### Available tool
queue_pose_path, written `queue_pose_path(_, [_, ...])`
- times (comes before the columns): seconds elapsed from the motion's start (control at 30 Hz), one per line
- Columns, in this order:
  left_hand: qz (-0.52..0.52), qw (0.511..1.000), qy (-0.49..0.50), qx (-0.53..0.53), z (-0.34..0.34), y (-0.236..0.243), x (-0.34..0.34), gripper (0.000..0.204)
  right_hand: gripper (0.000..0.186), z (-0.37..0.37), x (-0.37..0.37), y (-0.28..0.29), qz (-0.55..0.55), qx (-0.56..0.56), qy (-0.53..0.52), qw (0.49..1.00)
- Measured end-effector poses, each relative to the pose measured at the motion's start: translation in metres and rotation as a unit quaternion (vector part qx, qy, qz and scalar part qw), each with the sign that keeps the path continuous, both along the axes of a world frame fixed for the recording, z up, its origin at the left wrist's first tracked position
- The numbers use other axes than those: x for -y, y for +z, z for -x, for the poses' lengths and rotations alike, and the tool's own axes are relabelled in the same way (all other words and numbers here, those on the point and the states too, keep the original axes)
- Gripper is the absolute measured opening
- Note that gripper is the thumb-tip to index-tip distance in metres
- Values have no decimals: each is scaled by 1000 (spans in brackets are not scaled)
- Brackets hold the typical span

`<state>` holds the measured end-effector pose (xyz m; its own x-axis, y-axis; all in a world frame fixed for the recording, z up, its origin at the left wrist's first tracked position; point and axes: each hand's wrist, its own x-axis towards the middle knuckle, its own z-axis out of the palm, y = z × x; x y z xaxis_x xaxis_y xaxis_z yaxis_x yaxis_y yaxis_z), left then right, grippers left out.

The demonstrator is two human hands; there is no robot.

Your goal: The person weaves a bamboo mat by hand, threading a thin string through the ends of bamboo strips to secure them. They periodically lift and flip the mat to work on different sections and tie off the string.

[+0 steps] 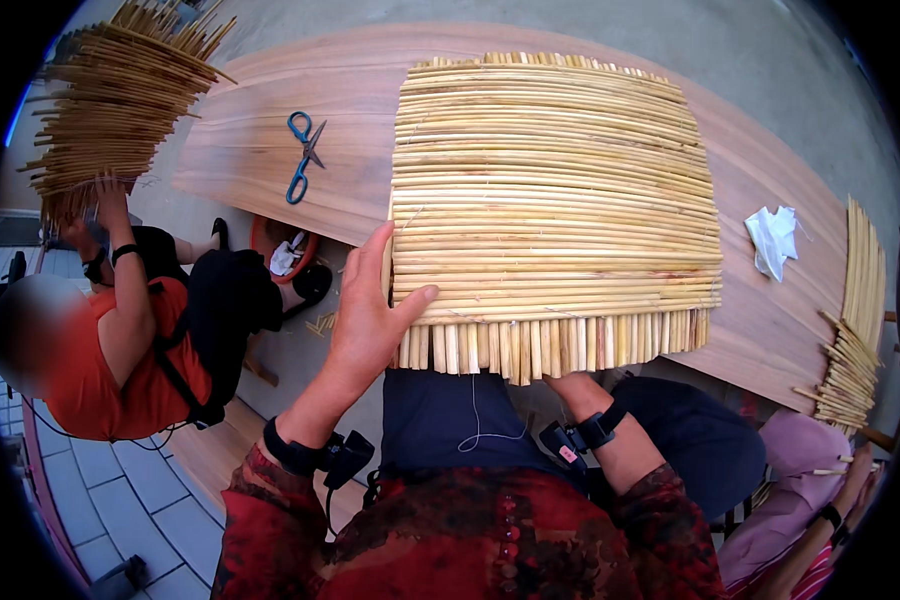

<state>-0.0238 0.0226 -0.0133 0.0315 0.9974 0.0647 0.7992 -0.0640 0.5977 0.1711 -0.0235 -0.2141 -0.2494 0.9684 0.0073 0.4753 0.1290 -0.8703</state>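
A mat of pale reed stalks [555,190] lies in front of me on the table, its stalks running left to right. Along its near edge is a row of short stalk pieces [550,345] set crosswise. My left hand [355,320] grips the mat's near left corner, thumb on top and fingers along the left side. Under the near edge sits my right hand [573,392]; the mat hides its fingers. A thin thread [476,418] hangs from the near edge over my lap.
Blue-handled scissors [297,186] lie on the wooden table [260,100] at left, crumpled white paper [770,240] at right. A person in orange [120,350] handles another stalk mat [120,90]. At far right are more stalks [850,370] and another person's arm [820,520].
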Motion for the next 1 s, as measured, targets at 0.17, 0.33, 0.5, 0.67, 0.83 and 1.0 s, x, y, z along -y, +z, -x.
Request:
queue_pose_path(0.17, [-149, 903, -372, -153, -10, 21, -24, 34, 34, -3, 1, 1, 2, 4, -11, 1000])
queue_pose_path(0.33, [-73, 874, -425, -225, -26, 24, -37, 18, 34, -10, 6, 0, 7, 7, -15, 1000])
queue_pose_path(0.5, [-81, 822, -506, -248, -27, 24, -46, 11, 34, -13, 6, -4, 7, 8, -17, 1000])
queue_pose_path(0.67, [-103, 767, -560, -295, -33, 27, -50, 8, 34, -13, 7, -3, 8, 4, -24, 1000])
queue_pose_path(0.83, [-88, 724, -611, -309, -38, 29, -60, 7, 34, -12, 8, -2, 9, 3, -24, 1000])
queue_pose_path(1.0, [-97, 813, -539, -196, -26, 13, -63, 12, 34, -16, 10, -2, 9, 7, -27, 1000])
